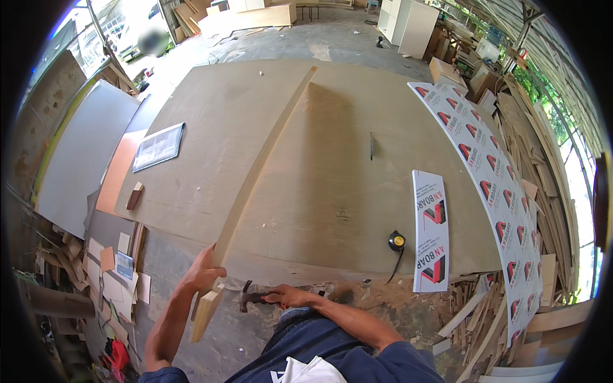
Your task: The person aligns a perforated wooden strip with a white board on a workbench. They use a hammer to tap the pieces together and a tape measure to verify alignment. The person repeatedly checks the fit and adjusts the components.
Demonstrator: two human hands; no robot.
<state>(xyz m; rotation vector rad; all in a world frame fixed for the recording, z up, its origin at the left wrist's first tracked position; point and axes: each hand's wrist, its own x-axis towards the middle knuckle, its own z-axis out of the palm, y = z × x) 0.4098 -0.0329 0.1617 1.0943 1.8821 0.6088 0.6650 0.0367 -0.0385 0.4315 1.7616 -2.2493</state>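
Both my hands are full: left fingers gripping the long board over the counter, right fingers wrapped round the hammer, apart from it. I'd judge work underway, unfinished; how much is left, I can't tell.

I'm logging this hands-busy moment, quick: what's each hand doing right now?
Left hand: closed on the near end of the long wooden board.
Right hand: closed, holding the hammer by its handle.

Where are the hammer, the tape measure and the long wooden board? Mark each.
Hammer (255,298), head camera: on its dark handle.
Tape measure (398,241), head camera: on the yellow centre of its case.
Long wooden board (254,171), head camera: on its upper side.
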